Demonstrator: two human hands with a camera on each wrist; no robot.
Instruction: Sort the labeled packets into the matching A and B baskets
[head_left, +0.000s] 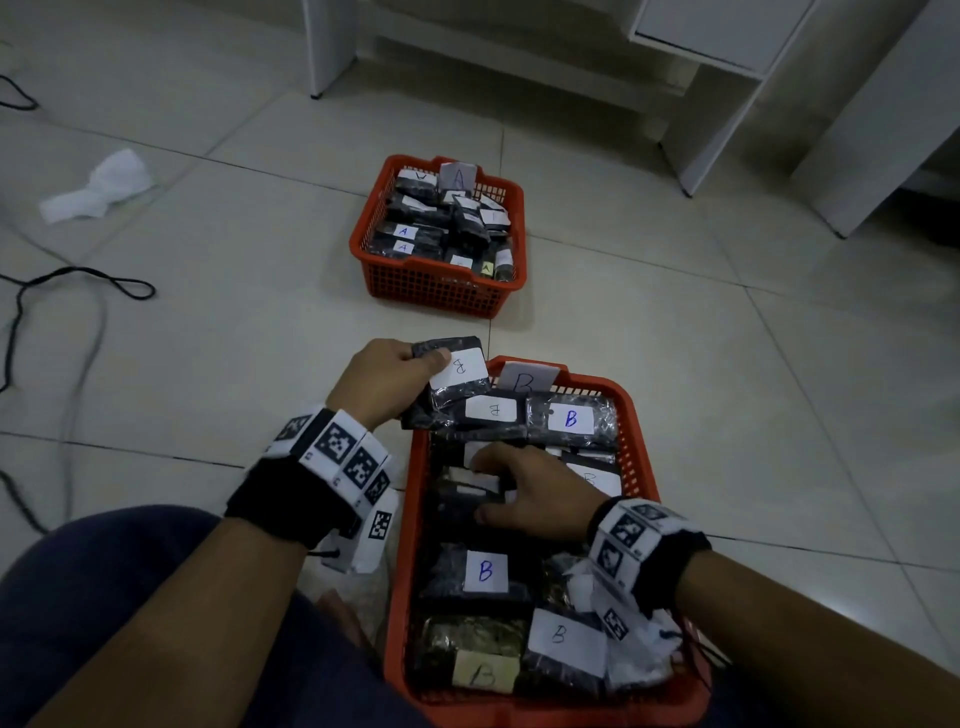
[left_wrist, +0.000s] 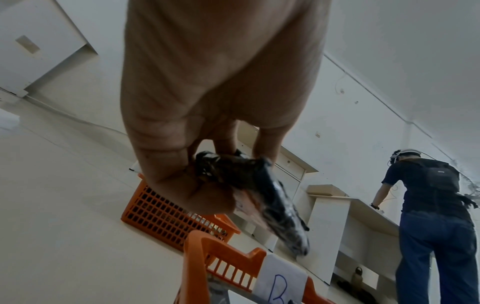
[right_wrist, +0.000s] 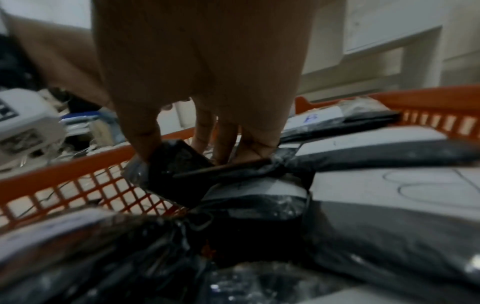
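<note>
Two orange baskets stand on the tiled floor. Basket A (head_left: 436, 288) is farther off, filled with black A-labelled packets. Basket B (head_left: 638, 457) lies between my arms and holds several black packets with B labels. My left hand (head_left: 431, 364) grips a black packet (head_left: 460, 371) with a white B label, held over basket B's far left corner. The left wrist view shows that packet (left_wrist: 259, 195) pinched between thumb and fingers. Inside basket B, my right hand (head_left: 480, 486) pinches a black packet (right_wrist: 179, 170) between thumb and fingers; its label is hidden.
A crumpled white cloth (head_left: 98, 187) and black cables (head_left: 78, 280) lie on the floor to the left. White furniture legs (head_left: 327, 47) stand beyond basket A. In the left wrist view another person (left_wrist: 436, 205) stands at a white counter, back turned. My knee is at bottom left.
</note>
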